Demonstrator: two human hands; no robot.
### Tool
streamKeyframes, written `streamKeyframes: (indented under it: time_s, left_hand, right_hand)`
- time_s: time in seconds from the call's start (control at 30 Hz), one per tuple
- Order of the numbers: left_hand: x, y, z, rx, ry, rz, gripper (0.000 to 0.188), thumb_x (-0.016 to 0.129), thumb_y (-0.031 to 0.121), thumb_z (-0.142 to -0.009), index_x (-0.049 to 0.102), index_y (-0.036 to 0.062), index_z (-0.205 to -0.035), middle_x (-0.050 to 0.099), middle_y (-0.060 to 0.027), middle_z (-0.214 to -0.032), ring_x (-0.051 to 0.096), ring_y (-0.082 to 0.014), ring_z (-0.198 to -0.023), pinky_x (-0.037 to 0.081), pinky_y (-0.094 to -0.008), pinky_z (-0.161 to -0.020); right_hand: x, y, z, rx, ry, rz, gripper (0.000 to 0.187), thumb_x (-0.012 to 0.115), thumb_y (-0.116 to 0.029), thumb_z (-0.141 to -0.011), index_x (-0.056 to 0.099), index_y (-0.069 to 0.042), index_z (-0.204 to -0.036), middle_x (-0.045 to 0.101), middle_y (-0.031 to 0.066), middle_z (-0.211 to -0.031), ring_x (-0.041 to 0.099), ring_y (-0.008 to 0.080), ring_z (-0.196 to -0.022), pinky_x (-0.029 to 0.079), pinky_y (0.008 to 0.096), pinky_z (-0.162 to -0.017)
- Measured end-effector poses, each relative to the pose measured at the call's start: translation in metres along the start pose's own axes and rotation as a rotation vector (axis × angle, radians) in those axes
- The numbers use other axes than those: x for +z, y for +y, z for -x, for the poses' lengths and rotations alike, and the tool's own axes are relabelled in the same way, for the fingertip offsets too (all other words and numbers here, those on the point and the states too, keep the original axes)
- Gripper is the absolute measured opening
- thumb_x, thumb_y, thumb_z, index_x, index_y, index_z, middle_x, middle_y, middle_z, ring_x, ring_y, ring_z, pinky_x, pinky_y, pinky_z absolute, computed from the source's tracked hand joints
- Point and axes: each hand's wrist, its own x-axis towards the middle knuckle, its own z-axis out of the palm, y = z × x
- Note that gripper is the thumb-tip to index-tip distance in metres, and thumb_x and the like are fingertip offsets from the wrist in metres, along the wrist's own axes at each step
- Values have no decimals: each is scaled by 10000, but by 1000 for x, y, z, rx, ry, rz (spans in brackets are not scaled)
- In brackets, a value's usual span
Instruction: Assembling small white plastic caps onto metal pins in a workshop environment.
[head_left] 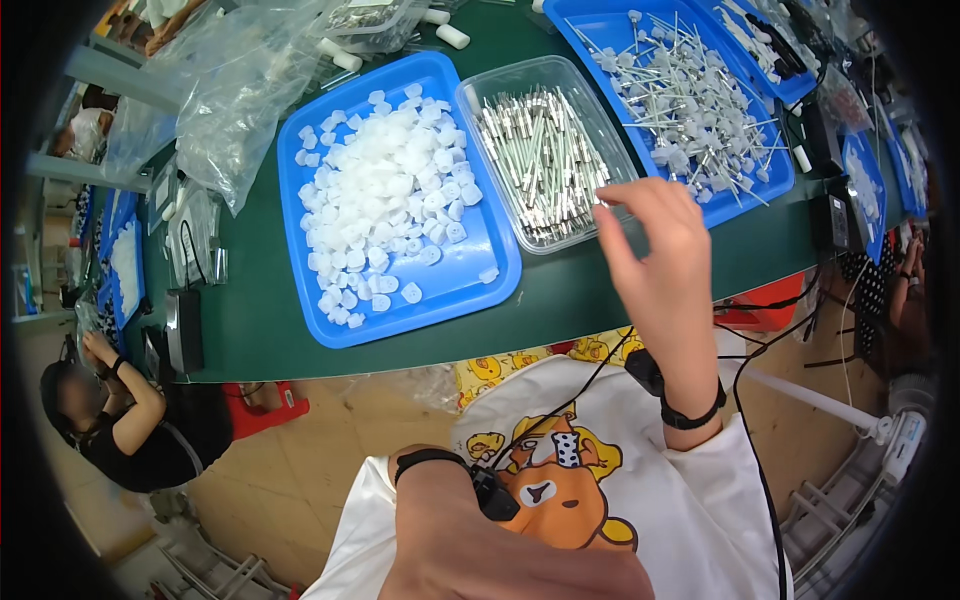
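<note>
My right hand reaches over the right edge of a clear plastic box full of thin metal-ended rods. Its thumb and forefinger are bent into a pinch beside the rods; anything between the tips is too small to make out. Left of the box lies a blue tray with a heap of small white translucent plastic caps. My left hand is close at the lower edge, in front of my white shirt, and its fingers are hidden.
A second blue tray at the right holds many rods with white caps on them. Plastic bags and white cylinders lie along the back. Black cables hang at the right. A person sits at the left.
</note>
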Motion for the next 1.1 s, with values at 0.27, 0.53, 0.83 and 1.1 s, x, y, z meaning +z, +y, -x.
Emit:
streamKeyframes:
  time_s: [0.27, 0.53, 0.83, 1.1]
  left_hand:
    - [0, 9, 10, -4, -32, 42, 152, 439, -12, -816, 559, -76, -885, 545, -184, -932, 553, -191, -559, 411, -247, -424]
    - [-9, 25, -1, -11, -94, -163, 162, 446, 27, -842, 579, -52, -890, 558, -145, -968, 515, -183, -666, 409, -257, -533]
    - [-16, 31, -2, 2, -200, -210, 134, 488, 23, -826, 595, -23, -893, 580, -112, -951, 483, -181, -776, 389, -247, -602]
    - [-67, 48, 8, -60, -321, -1151, 197, 557, -38, -658, 550, -52, -854, 558, -146, -845, 520, -245, -776, 420, -325, -657]
  right_hand:
    - [33, -18, -13, 9, -226, 43, 118, 544, -64, -748, 565, -33, -860, 516, 101, -769, 485, 255, -791, 331, 346, -739]
    - [38, -17, -20, 121, -279, -47, 106, 584, -74, -716, 538, -17, -793, 543, 126, -732, 530, 289, -726, 380, 378, -677]
    - [46, -20, -26, 274, -201, -81, 149, 599, -23, -663, 494, -7, -768, 567, 126, -667, 559, 292, -638, 420, 372, -619]
    - [10, -18, -25, 307, -5, -292, 260, 588, -36, -711, 536, 14, -961, 557, 57, -718, 485, 98, -598, 392, 229, -568]
